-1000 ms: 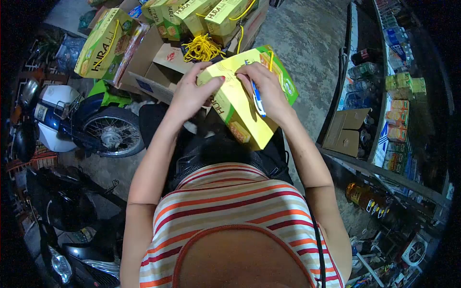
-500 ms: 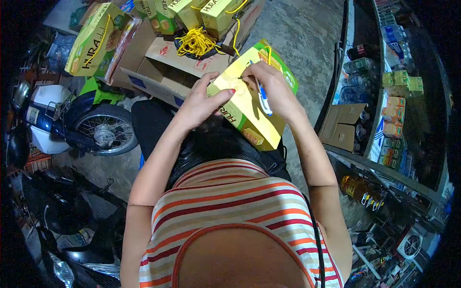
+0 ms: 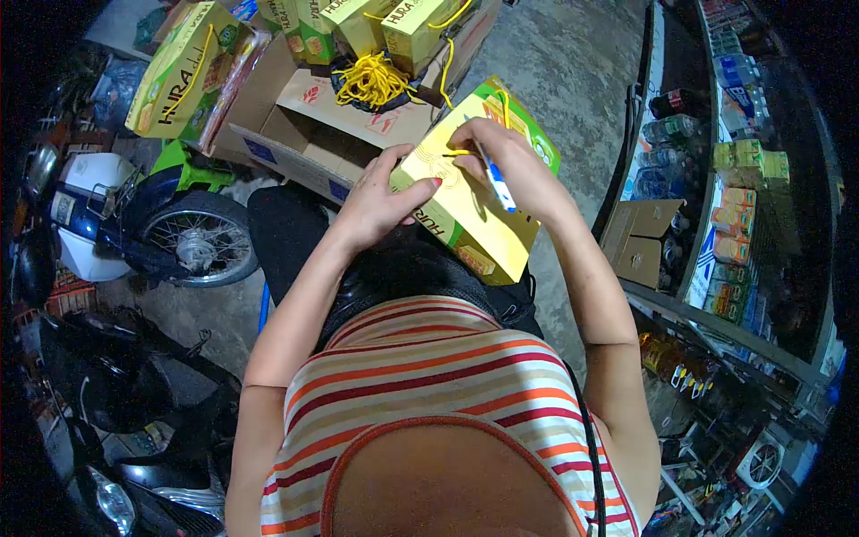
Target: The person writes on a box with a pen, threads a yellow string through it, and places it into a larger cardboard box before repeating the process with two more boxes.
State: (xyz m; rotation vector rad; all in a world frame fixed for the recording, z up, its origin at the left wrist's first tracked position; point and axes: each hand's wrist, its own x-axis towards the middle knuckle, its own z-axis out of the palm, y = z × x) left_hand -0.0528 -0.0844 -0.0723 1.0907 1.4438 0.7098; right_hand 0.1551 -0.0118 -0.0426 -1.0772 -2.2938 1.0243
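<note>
A yellow and green HURA carton (image 3: 488, 228) lies tilted across my lap. My left hand (image 3: 380, 199) rests around its left edge, thumb on the top panel and fingers down the side. My right hand (image 3: 510, 166) is closed over the top panel, with a blue and white pen (image 3: 497, 183) held in it. A short piece of yellow cord (image 3: 456, 153) shows at the right fingertips, against the panel. Another loop of yellow cord (image 3: 504, 109) stands at the carton's far end. The right fingertips are partly hidden.
An open cardboard box (image 3: 313, 143) stands ahead, with a bundle of yellow cord (image 3: 371, 80) on its flap. More HURA cartons (image 3: 420, 31) stand behind it. A motorbike wheel (image 3: 199, 242) is at the left; shelves with bottles and packets (image 3: 734, 224) line the right.
Yellow cord now shows at my right fingertips on the panel, where a dark tip showed before. The right hand and pen have shifted slightly right. My left hand keeps its hold.
</note>
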